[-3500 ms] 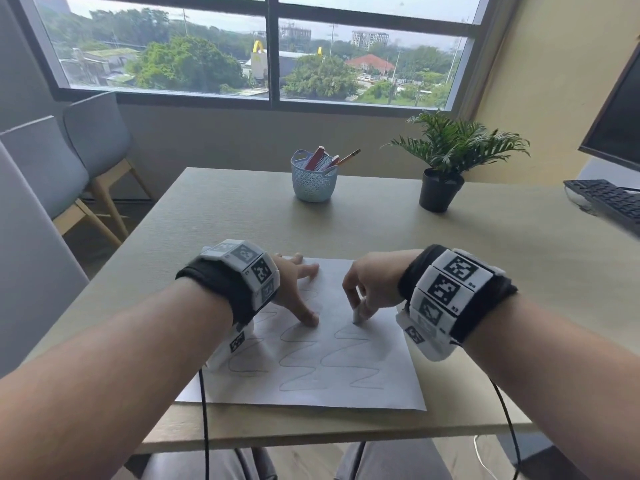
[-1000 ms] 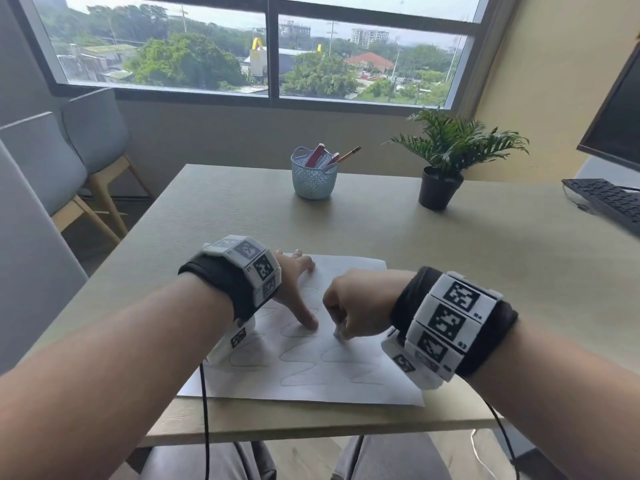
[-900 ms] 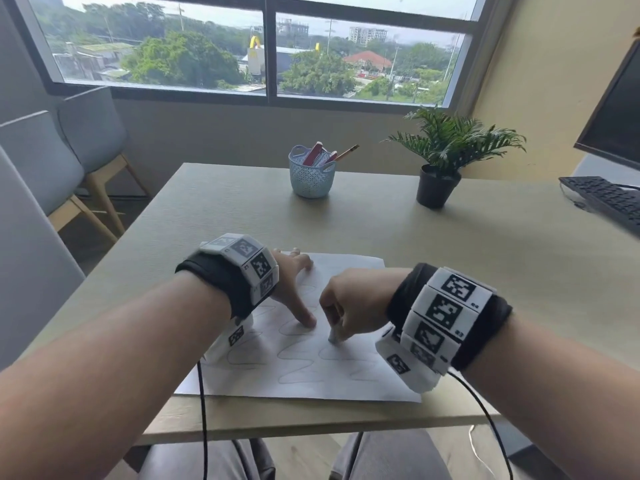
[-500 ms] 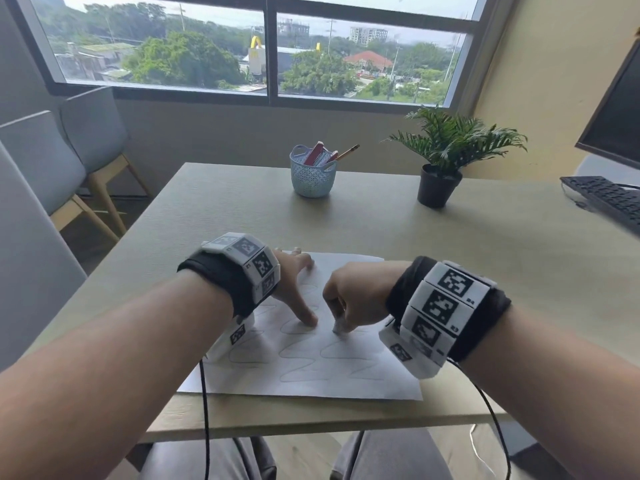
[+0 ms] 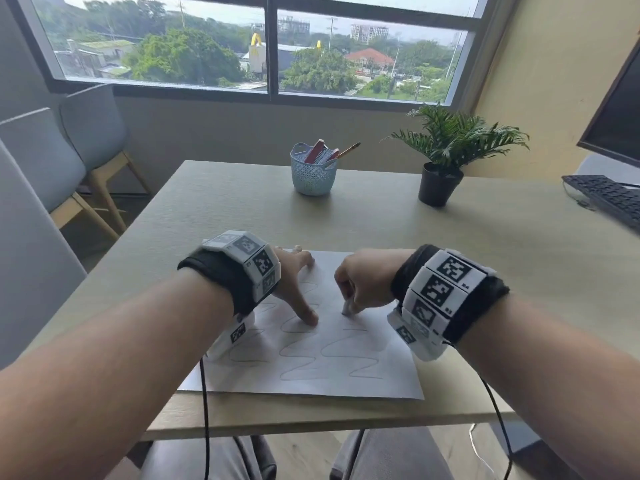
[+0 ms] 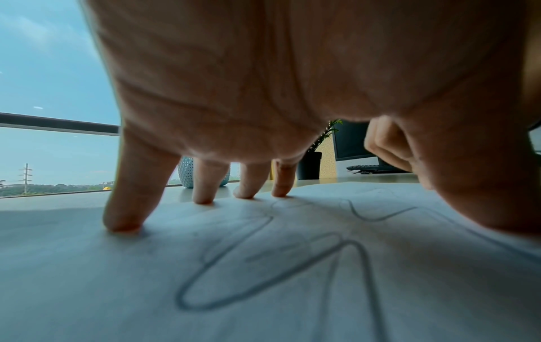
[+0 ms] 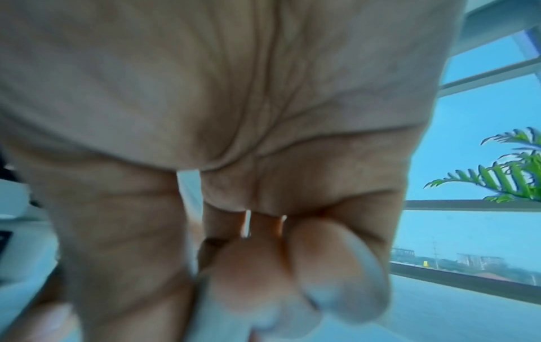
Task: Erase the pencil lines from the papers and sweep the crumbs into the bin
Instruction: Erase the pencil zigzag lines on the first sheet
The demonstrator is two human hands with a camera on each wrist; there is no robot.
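The paper [image 5: 311,355] with wavy pencil lines [image 5: 332,355] lies at the table's [image 5: 485,258] near edge. The left hand [image 5: 294,285] presses it with spread, straight fingers. To its right, the right hand [image 5: 363,282] pinches a white eraser [image 5: 346,307], tip on the sheet.

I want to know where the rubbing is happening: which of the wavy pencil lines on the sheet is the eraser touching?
The rightmost wavy line. The right hand pinches the eraser at its far end; the left hand rests on the others.
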